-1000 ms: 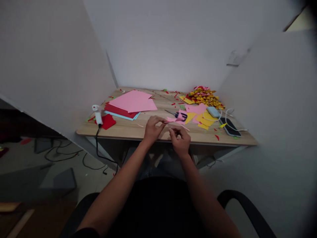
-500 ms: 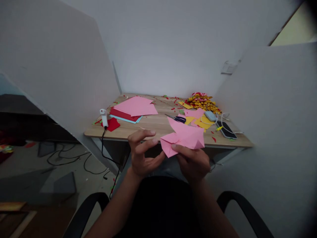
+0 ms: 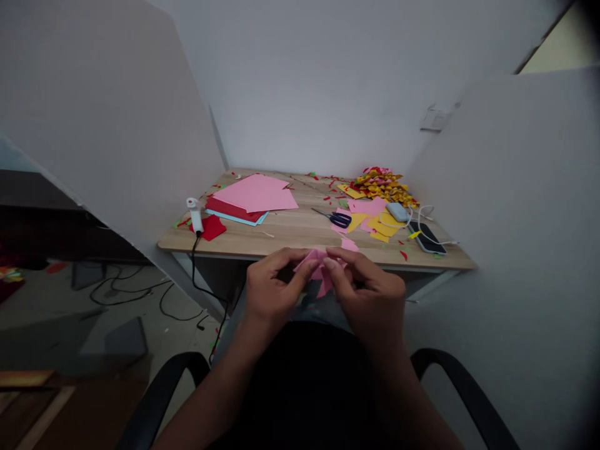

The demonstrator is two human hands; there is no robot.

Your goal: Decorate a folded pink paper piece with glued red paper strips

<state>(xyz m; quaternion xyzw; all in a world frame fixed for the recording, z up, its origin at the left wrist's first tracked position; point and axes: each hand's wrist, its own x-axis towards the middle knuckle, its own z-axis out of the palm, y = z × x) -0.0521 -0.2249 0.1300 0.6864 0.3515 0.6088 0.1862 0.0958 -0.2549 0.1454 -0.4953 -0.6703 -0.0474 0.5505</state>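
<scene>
A creased piece of pink paper [image 3: 319, 273] is held in front of the table's near edge, above my lap. My left hand [image 3: 276, 284] pinches its left side between thumb and fingers. On the other side my right hand [image 3: 368, 287] grips it the same way, with the thumbs almost meeting. Both hands cover much of the paper, so its full shape is hidden. Beyond them, dark-handled scissors [image 3: 338, 219] lie on the table.
On the wooden table [image 3: 290, 234] lie pink sheets [image 3: 257, 194] over red ones, a white glue gun [image 3: 195, 215], yellow paper pieces [image 3: 384, 226], a phone [image 3: 426, 239] with a white cable, and a heap of yellow paper shapes [image 3: 387, 190]. Partitions stand at both sides.
My left hand, apart from the paper with fingers spread before, now pinches it. The pink paper has been gathered and turned between both hands, and less of it shows.
</scene>
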